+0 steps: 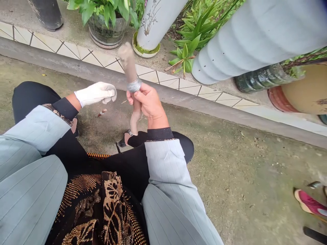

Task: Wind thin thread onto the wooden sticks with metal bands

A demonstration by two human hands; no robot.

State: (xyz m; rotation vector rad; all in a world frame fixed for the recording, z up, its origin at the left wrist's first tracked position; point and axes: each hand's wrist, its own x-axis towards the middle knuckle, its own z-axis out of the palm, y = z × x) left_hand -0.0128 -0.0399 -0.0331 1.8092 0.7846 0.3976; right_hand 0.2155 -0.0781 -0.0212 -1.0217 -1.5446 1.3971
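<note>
My right hand point(150, 102) is bare, its fingers closed round a stick point(127, 64) held roughly upright above the ground. The stick is brownish, with a pale, knobby top end and a slightly curved lower part. A grey wrapping point(134, 85) circles it just above my thumb. Blur hides its finer detail. To the left, my left hand point(95, 93) wears a white glove that looks greyish at the fingertips. Its fingers are curled in, apart from the stick, and whatever may be inside them is hidden.
Ahead runs a low tiled ledge point(102, 59) with a plant pot point(108, 32), a pale cylinder point(153, 25) in a green saucer and a large ribbed grey container point(245, 41). A small brownish piece point(102, 113) lies on the ground. Someone's red shoe point(308, 200) shows at right.
</note>
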